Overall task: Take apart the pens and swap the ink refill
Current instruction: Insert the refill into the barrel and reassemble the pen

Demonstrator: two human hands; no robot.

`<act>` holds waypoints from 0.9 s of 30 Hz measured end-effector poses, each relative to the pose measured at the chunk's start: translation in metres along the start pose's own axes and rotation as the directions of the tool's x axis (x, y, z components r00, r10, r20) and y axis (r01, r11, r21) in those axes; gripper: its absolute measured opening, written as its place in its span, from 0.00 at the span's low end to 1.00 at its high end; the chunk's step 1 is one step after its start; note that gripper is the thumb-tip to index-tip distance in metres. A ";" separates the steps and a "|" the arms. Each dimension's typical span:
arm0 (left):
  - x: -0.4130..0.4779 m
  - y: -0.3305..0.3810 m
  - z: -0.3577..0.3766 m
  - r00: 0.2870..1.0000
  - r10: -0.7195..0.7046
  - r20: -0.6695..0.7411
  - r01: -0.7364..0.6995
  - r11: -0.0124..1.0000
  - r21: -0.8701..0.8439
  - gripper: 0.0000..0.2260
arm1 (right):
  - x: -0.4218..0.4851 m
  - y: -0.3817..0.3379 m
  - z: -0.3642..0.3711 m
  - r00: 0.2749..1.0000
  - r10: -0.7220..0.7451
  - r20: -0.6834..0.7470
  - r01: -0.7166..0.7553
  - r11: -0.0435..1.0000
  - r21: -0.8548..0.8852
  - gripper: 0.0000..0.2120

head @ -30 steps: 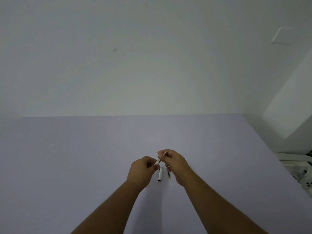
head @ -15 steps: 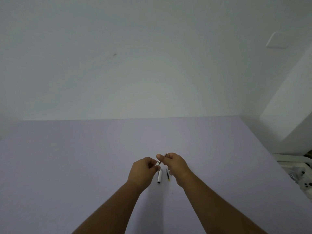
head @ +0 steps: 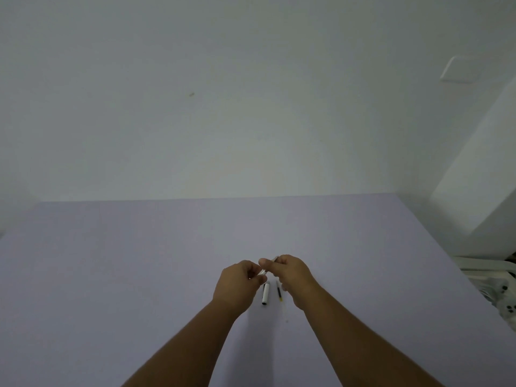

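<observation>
Pale walls and a lilac table (head: 139, 275) fill most of the view, and little else is seen on the surface. Both hands are raised just above it, close together. A thin pen part (head: 268, 267), slanted up to the right, is pinched between them: its upper end is gripped by the curled fingers of the right hand (head: 290, 275), its lower end by the fingertips of the left hand (head: 240, 280). Whether it is a refill or a slim barrel cannot be told at this size.

Just below the fingers, between the two wrists, a white pen cap (head: 265, 294) and a thin dark refill (head: 279, 292) are laid side by side on the table, near each other but apart, the cap under the left fingertips and the refill nearer the right palm.

Several slips are judged possible. If the held part is pulled or twisted at an angle, it could be bent, or a small spring could be flung out and lost. The loose pieces could be nudged by a lowered wrist and rolled away across the smooth surface. The two refills could also be confused if the removed one is set down beside the one already lying there.
</observation>
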State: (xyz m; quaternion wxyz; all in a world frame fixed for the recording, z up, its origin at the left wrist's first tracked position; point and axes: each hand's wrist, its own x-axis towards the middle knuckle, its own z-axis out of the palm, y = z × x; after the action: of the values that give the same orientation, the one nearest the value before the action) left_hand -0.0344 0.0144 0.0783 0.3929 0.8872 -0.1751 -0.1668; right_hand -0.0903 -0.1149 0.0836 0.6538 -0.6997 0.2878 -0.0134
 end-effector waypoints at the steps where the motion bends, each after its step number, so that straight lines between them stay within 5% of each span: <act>1: 0.000 0.000 0.001 1.000 0.005 -0.003 -0.005 1.000 0.005 0.04 | 0.001 0.000 0.001 1.000 0.018 -0.009 -0.018 1.000 -0.007 0.13; 5: 0.001 -0.001 -0.001 1.000 -0.001 -0.026 0.001 1.000 -0.018 0.06 | 0.000 0.004 -0.001 0.996 -0.045 0.071 0.039 0.996 0.076 0.01; 10: -0.001 0.000 0.003 1.000 0.009 -0.021 -0.009 1.000 0.007 0.06 | -0.001 0.002 0.002 1.000 0.010 -0.019 -0.010 1.000 0.009 0.11; 13: -0.001 -0.001 0.002 0.999 0.003 -0.033 -0.003 1.000 -0.011 0.06 | -0.001 0.005 -0.001 0.998 -0.031 0.048 0.027 0.997 0.074 0.02; 19: -0.003 0.002 0.004 0.999 0.021 -0.034 -0.021 1.000 -0.001 0.06 | -0.003 0.003 -0.001 1.000 0.006 -0.017 -0.005 0.999 0.035 0.10; 24: -0.004 0.003 0.001 0.999 0.017 -0.036 -0.017 1.000 -0.003 0.03 | -0.005 0.005 -0.004 0.998 -0.043 0.041 0.039 0.995 0.096 0.02; 27: -0.006 0.004 0.004 0.999 0.033 -0.040 -0.032 0.999 0.029 0.03 | -0.005 0.004 -0.002 1.000 0.009 -0.011 -0.009 0.999 0.042 0.10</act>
State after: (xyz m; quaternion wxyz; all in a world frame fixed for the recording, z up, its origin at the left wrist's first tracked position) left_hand -0.0422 0.0123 0.0801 0.3862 0.8930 -0.1839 -0.1401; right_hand -0.0970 -0.1148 0.0820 0.6666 -0.6845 0.2943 -0.0205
